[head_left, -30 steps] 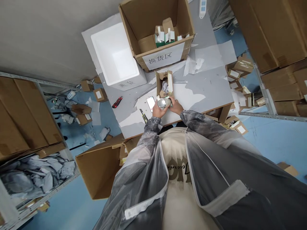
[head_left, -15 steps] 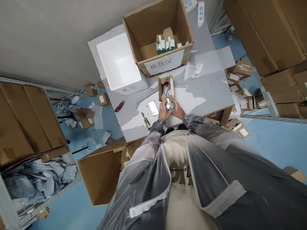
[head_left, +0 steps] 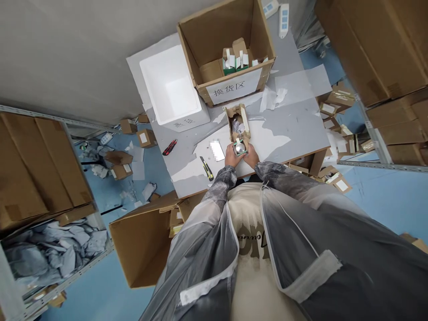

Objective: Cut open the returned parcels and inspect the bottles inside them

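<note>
Both my hands are closed around a small green box at the table's near edge. Its top is open and a shiny silver dome (head_left: pixel 240 149) shows inside, with a white flap above it; what the dome belongs to I cannot tell. My left hand (head_left: pixel 231 157) grips its left side, my right hand (head_left: pixel 252 156) its right side. Directly beyond it lies an opened brown carton (head_left: pixel 246 124) with torn flaps and crumpled grey-white wrapping (head_left: pixel 237 126) inside. A phone (head_left: pixel 218 151) with a bright screen lies left of my left hand, near a yellow-and-black utility knife (head_left: pixel 207 169).
A red utility knife (head_left: pixel 170 147) lies farther left. Behind stand a white foam box (head_left: pixel 150 91) and a large cardboard box (head_left: pixel 201 89) holding several small green boxes. Paper scraps (head_left: pixel 271 98) lie on the right. Shelves with cartons (head_left: pixel 364 53) flank the table; an open carton (head_left: pixel 140 254) stands below left.
The small box with the silver dome has tipped slightly in my hands, and its green edges show more. The whole view has shifted a little; the other things stay in place.
</note>
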`<state>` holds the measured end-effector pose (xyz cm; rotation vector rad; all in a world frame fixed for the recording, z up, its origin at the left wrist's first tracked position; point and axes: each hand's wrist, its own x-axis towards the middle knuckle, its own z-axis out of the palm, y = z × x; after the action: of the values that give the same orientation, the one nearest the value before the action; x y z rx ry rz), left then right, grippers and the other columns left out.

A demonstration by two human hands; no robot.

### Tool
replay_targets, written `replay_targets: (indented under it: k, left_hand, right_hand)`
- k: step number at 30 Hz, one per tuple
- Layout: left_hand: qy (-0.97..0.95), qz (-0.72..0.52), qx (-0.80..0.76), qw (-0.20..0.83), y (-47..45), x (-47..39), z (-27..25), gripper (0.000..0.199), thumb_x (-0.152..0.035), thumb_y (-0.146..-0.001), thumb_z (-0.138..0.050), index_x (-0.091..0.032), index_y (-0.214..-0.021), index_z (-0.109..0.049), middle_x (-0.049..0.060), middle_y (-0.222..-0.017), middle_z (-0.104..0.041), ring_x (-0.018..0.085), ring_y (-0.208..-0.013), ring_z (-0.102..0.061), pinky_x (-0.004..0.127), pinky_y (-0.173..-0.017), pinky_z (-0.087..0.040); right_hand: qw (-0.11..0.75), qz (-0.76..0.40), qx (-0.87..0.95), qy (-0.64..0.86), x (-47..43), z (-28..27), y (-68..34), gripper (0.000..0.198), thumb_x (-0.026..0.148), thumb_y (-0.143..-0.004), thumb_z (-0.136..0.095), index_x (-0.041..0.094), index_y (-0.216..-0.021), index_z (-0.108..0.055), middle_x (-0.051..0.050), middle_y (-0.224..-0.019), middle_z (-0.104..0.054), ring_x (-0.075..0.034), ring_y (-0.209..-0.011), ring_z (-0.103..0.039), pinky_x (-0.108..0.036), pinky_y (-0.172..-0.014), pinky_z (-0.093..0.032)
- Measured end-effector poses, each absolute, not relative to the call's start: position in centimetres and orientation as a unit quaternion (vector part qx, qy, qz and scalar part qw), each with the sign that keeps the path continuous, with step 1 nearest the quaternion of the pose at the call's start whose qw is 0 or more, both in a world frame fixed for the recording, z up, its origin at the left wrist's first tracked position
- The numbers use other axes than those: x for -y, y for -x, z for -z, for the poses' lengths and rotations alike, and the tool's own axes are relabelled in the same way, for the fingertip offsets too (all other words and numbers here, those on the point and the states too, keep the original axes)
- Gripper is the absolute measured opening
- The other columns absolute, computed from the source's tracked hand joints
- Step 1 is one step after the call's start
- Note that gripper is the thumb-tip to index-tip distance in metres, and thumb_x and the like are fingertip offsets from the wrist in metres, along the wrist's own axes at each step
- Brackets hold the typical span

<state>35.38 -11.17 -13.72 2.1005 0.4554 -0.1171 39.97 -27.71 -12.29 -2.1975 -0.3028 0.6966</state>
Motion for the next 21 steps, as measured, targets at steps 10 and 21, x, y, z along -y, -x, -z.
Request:
replay_targets:
  k: [10,21]
  left_hand:
    - [-0.903,0.008,-0.089,0.420,-35.7,7.6,4.4,0.053,-0.045,-0.094,-0.109,-0.028,-0.130,-0.074,0.016,-0.132,-0.082,0.043,-0.132,-0.082,0.060,-0.117,-0.072]
    - [-0.934,-0.140,-0.003,0.329,-63.7,-7.3,-11.0,0.055,-0.051,-0.119,-0.087,-0.011,-0.152,-0.067,0.016,-0.152,-0.075,0.040,-0.161,-0.074,0.068,-0.145,-0.053]
  right_hand:
    - [0.495,-0.283,0.161,0.806,29.8,5.3,-40.4,0.111,0.024,-0.091,-0.059,0.029,-0.202,-0.050,-0.017,-0.190,-0.062,-0.040,-0.172,-0.068,-0.058,-0.131,-0.073]
    - [0.606,-0.107,0.242,0.750,13.8,-4.3,-68.4,0.085,0.083,-0.131,-0.031,0.032,-0.195,-0.052,-0.005,-0.195,-0.055,-0.040,-0.195,-0.039,-0.078,-0.159,-0.027]
